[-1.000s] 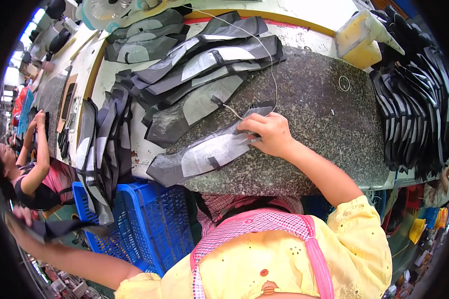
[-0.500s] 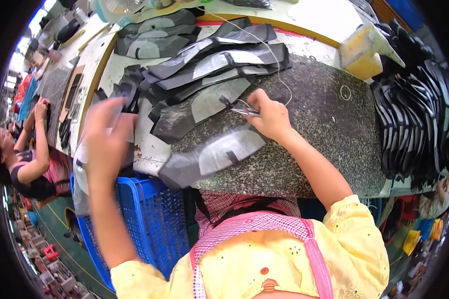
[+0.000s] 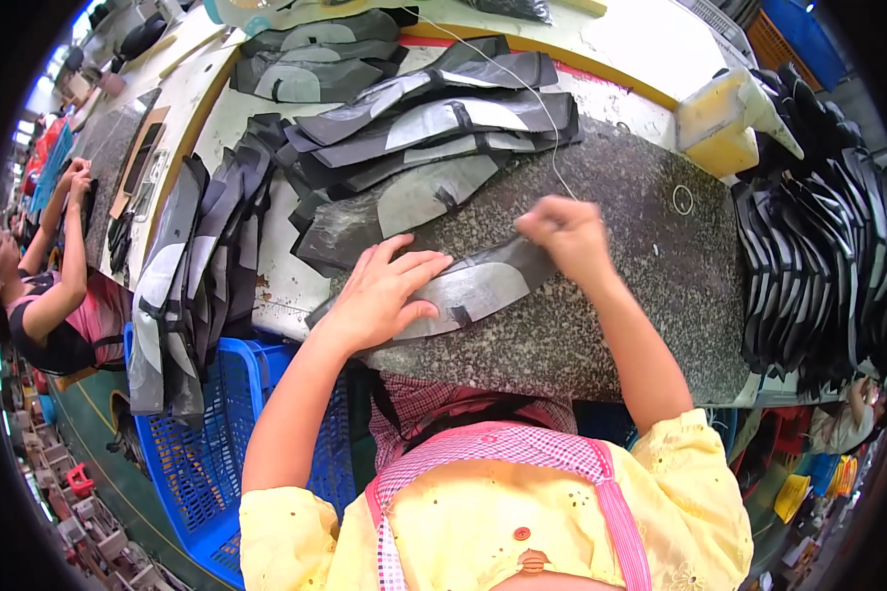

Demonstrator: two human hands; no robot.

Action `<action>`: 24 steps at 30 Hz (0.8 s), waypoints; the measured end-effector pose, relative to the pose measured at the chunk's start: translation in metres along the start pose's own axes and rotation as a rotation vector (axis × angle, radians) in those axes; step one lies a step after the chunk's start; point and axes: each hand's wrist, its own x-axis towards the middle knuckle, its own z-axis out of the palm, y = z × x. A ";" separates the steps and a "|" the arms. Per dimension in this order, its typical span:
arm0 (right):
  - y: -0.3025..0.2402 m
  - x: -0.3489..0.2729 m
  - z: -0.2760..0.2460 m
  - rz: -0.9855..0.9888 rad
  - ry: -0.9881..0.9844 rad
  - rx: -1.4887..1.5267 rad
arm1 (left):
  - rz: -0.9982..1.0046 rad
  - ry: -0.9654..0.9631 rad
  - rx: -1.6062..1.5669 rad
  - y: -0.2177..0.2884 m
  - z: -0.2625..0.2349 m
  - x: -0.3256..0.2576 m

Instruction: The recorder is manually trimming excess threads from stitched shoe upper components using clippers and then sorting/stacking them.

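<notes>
While left hand (image 3: 384, 295) presses grey piece (image 3: 473, 291), granite slab (image 3: 650, 295) underneath.

A speckled grey stone slab (image 3: 650, 286) fills the frame's centre on a pale workbench (image 3: 650, 49). A curved grey-and-silver piece (image 3: 468, 291) lies flat on it; similar dark pieces (image 3: 434, 118) pile at upper centre.

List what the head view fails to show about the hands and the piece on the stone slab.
- Right hand: motion-blurred and closed; any tool in it cannot be told.
- Grey-and-black piece: its left end lies under the left hand, its right end under the right hand.
- White thread: too thin to follow where it ends near the right hand.
- Stone slab: its near edge is hidden by the person's forearms and body.
</notes>
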 end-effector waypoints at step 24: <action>-0.059 -0.047 -0.022 -0.061 -0.785 0.195 | 0.247 0.291 -1.070 0.082 0.014 -0.026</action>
